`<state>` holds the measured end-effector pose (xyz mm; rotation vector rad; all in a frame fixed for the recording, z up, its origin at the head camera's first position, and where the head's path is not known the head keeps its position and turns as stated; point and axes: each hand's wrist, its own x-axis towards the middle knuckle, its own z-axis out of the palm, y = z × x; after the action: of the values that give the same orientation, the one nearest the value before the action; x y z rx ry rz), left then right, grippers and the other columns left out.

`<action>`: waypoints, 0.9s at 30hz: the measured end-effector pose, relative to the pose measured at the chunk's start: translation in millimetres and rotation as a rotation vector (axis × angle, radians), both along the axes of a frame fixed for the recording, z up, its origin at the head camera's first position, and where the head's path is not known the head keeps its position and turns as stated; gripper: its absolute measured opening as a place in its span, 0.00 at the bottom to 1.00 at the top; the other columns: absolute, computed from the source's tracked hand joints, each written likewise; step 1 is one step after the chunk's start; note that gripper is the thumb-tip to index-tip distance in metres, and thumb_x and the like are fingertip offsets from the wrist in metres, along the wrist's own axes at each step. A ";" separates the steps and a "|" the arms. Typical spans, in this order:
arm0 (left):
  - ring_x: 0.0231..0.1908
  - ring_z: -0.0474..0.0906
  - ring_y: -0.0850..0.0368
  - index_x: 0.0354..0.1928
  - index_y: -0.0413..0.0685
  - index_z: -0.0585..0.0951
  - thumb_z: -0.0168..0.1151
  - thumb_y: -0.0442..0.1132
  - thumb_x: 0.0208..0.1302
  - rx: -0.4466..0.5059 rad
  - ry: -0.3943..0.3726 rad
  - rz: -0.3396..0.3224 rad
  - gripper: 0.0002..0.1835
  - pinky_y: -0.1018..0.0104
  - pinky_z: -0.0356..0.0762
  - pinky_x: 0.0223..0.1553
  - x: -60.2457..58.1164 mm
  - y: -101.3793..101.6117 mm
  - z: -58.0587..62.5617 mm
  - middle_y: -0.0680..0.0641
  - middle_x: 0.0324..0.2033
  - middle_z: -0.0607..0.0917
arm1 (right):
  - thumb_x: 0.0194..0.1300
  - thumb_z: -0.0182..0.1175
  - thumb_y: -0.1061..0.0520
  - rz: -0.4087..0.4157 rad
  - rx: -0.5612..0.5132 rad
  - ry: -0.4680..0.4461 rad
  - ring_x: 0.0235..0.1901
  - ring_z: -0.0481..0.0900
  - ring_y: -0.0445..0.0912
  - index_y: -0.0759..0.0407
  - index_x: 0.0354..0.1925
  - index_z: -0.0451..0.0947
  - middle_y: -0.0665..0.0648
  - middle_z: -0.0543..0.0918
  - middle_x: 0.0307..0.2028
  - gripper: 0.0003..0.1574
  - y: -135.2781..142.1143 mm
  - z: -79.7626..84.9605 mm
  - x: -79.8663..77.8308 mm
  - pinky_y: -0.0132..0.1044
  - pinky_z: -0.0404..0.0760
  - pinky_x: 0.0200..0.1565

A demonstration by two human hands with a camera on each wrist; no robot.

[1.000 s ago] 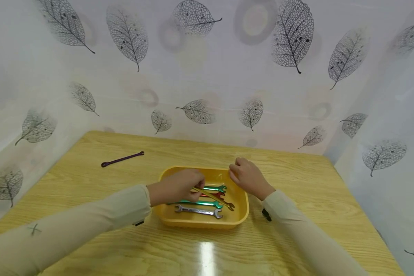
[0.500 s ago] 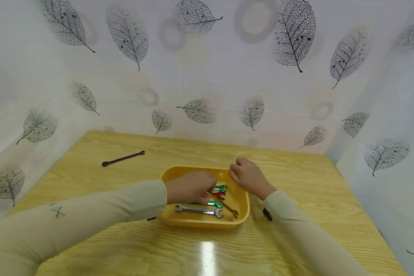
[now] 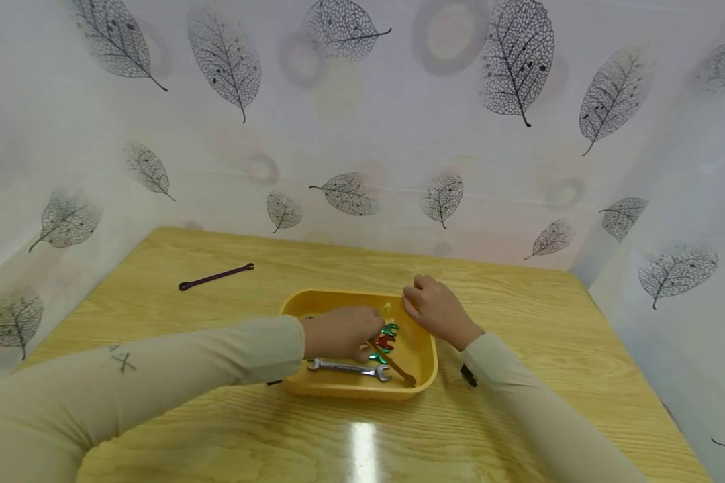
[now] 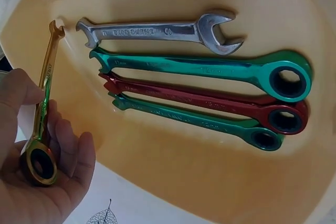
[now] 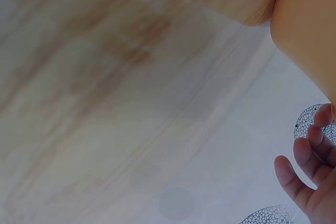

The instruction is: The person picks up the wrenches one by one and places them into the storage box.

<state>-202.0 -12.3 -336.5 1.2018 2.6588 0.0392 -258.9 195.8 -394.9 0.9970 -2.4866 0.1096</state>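
My left hand [image 3: 341, 333] reaches over a yellow plastic tray [image 3: 433, 362]. It pinches a gold ratcheting combination wrench [image 4: 47, 80] between thumb and fingers, ring end against the palm. The wrench's jaw end points down to the tray's right front corner. Beside it in the tray lie a silver double open-end wrench [image 4: 147, 31], a larger green wrench [image 4: 210, 66], a red wrench [image 4: 199, 97] and a smaller green wrench [image 4: 194, 121], roughly parallel. At the tray's back right corner, my right hand [image 3: 436, 310] grips the rim with curled fingers.
A purple wrench [image 3: 216, 276] lies on the wooden table [image 3: 519, 315], behind and left of the tray. White sheeting [image 3: 362, 147] with a leaf print closes off the back and both sides.
My left hand has moved right across the tray with the gold wrench, whose jaw end has swung toward the right front corner. My right hand has stayed at the rim.
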 end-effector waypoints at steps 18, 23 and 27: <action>0.16 0.56 0.64 0.14 0.52 0.65 0.67 0.40 0.55 -0.187 -0.100 -0.004 0.21 0.73 0.54 0.19 7.6 -2.6 -3.8 0.57 0.11 0.62 | 0.63 0.56 0.57 -0.008 -0.001 -0.014 0.22 0.58 0.42 0.56 0.25 0.75 0.54 0.65 0.22 0.10 -0.5 0.0 -0.4 0.31 0.62 0.26; 0.15 0.55 0.65 0.12 0.52 0.65 0.66 0.34 0.53 -0.202 -0.144 -0.060 0.21 0.73 0.52 0.18 7.1 -2.3 -6.3 0.56 0.10 0.61 | 0.63 0.56 0.57 -0.011 0.000 -0.020 0.22 0.58 0.42 0.56 0.25 0.75 0.54 0.66 0.22 0.10 -0.6 0.2 0.2 0.32 0.62 0.26; 0.16 0.63 0.65 0.18 0.50 0.72 0.67 0.37 0.56 -0.202 -0.207 -0.034 0.14 0.77 0.62 0.19 10.7 -3.3 -5.8 0.57 0.14 0.69 | 0.63 0.56 0.57 -0.014 -0.006 -0.026 0.22 0.58 0.42 0.56 0.25 0.75 0.54 0.66 0.22 0.10 -0.7 0.1 0.2 0.32 0.62 0.26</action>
<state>-191.3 -15.6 -342.3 1.1132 2.3983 -0.1029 -258.7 195.1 -394.8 0.9811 -2.5150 0.1258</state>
